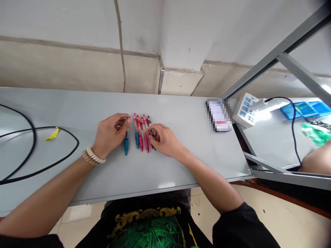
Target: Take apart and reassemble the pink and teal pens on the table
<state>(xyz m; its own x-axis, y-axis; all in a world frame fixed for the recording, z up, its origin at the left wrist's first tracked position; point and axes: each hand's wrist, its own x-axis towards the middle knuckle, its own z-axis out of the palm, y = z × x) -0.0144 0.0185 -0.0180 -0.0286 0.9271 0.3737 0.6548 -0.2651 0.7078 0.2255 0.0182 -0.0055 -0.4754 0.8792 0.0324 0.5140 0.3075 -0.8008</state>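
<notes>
Teal tips the slim pen [126, 146] the left hand [111, 131] holds; the right hand's [164, 139] grip is unclear.

The table [181, 165] spans the middle of the frame, with the wall [77, 69] behind it across the top. At centre, a row of pens [140, 142] lies between the left hand [111, 132], a separate pen [126, 147] at its fingertips, and the right hand [164, 140]. A cable [34, 129] lies at left, a phone [218, 115] right of centre, a power strip [244, 109] farther right.
</notes>
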